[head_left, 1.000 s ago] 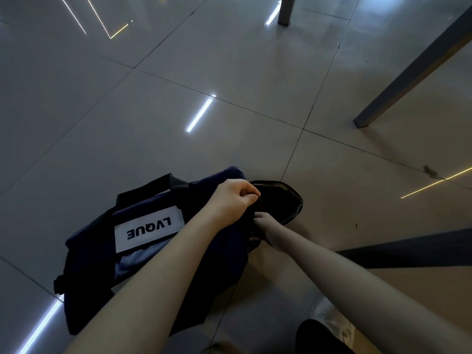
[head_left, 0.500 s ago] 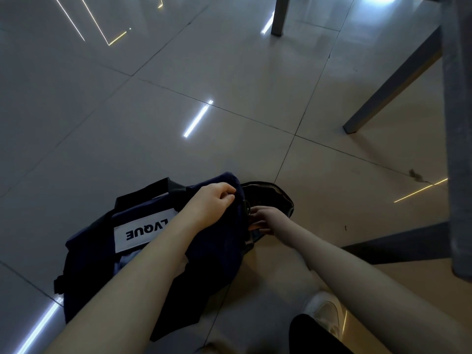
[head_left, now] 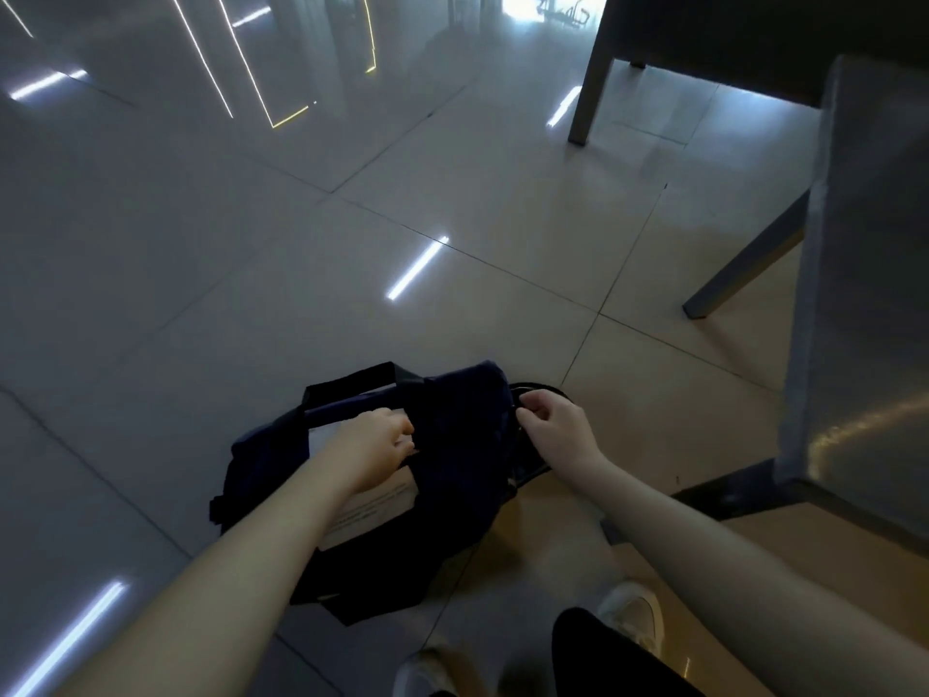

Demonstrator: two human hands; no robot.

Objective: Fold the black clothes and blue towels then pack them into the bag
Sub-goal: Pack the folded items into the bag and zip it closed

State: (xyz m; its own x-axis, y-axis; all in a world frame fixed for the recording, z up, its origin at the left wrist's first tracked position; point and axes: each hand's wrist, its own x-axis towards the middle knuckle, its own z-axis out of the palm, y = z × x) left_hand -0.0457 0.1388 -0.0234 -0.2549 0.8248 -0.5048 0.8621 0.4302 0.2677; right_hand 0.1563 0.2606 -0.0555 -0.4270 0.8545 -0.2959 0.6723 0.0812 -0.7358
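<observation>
One dark bag. Two grips, the left grip and the right grip. Two white shoes. Two table legs.

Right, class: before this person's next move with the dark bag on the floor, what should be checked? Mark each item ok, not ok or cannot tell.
1. Dark navy fabric bag lies on the glossy tiled floor: ok.
2. Left hand holds the bag's top beside its white label: ok.
3. Right hand pinches the bag's end: ok.
4. Opening zipped shut: cannot tell.
5. Packed inside, black clothes and blue towels: cannot tell, hidden.
6. Grey table leg stands apart from the bag: ok.
</observation>
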